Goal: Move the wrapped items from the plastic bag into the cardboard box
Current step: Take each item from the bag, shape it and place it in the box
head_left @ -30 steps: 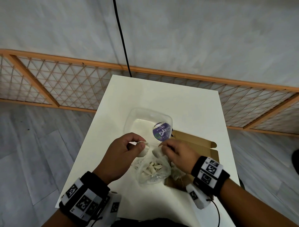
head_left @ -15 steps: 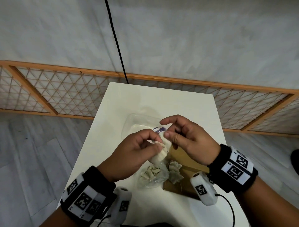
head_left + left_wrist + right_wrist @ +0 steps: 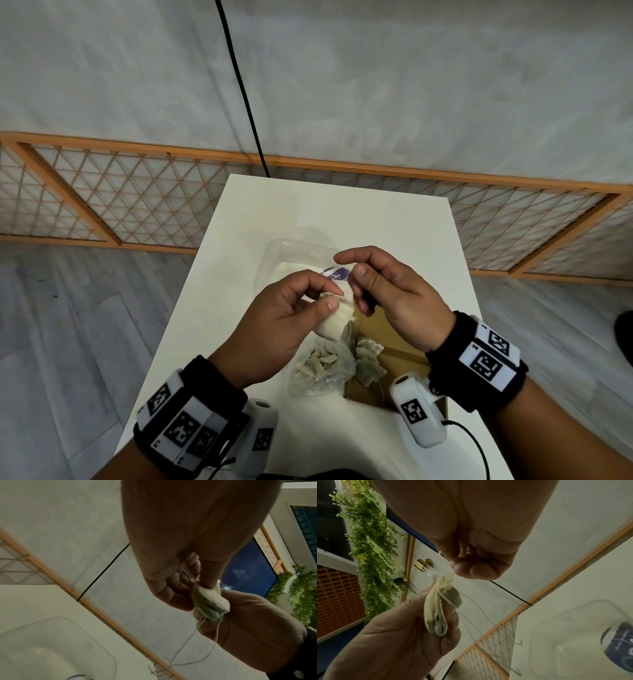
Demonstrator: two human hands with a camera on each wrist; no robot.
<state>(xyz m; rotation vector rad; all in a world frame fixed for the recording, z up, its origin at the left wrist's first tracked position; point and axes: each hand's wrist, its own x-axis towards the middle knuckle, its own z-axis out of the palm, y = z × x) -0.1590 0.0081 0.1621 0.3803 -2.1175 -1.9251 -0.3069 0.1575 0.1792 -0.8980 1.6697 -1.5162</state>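
Observation:
My left hand (image 3: 334, 296) grips a cream wrapped item (image 3: 337, 317) with loose strings, raised above the table. My right hand (image 3: 347, 265) pinches its top corner between thumb and fingertips; the right wrist view shows this pinch on the wrapped item (image 3: 440, 601). In the left wrist view the wrapped item (image 3: 211, 601) sits between both hands, strings trailing down. Below, the clear plastic bag (image 3: 322, 370) lies on the table with several wrapped items inside. The open cardboard box (image 3: 397, 346) lies to its right, with a few wrapped items (image 3: 368, 359) in it.
A clear plastic container (image 3: 294, 253) with a purple label lies on the white table (image 3: 308, 212) just beyond my hands. A wooden lattice rail (image 3: 137, 212) runs behind the table, and a black cable (image 3: 239, 85) hangs down the wall.
Both hands have risen from the plastic bag, lifting one wrapped item with them. Over the last half second they have barely moved.

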